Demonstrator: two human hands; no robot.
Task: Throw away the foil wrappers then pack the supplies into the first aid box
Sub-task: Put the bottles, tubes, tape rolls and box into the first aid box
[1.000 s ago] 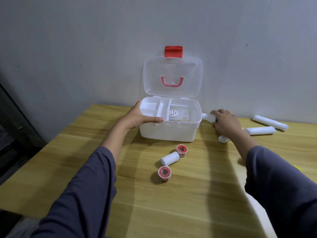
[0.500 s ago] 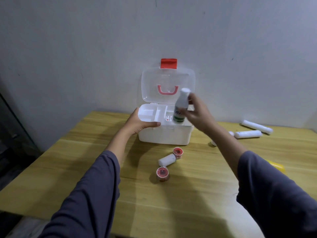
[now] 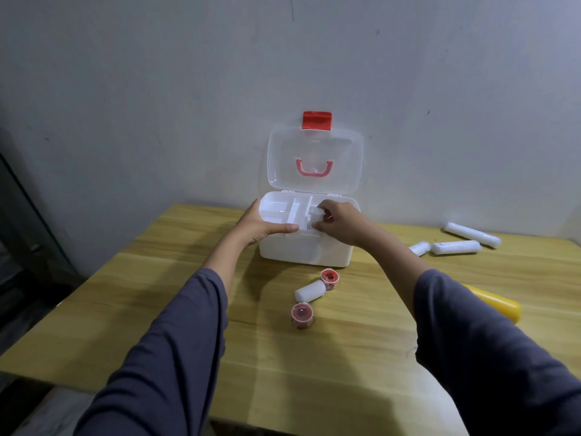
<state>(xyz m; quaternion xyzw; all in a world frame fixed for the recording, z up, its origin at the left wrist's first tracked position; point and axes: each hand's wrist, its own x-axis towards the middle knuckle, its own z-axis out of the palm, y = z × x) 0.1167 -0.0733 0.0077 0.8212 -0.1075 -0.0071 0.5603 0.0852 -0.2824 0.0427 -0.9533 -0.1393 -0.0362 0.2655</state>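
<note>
The white first aid box (image 3: 289, 251) stands open against the wall, its clear lid (image 3: 314, 162) with a red latch upright. My left hand (image 3: 262, 226) grips the box's front left rim. My right hand (image 3: 338, 223) is over the box's right side, shut on a white bottle (image 3: 316, 214) that is lowered into the box, mostly hidden by my fingers. In front of the box lie two red-topped tape rolls (image 3: 330, 277) (image 3: 302, 314) and a white bandage roll (image 3: 309, 291). Three more white rolls (image 3: 456, 247) (image 3: 471, 235) (image 3: 419, 247) lie to the right.
A yellow object (image 3: 496, 305) lies at the right, partly behind my right sleeve. The wooden table (image 3: 157, 294) ends at a front edge close to me and a left edge beside a dark area. The wall is right behind the box.
My right hand picked the white bottle up from right of the box, lifted it over the box, and has now lowered it inside. My left hand stayed on the rim.
</note>
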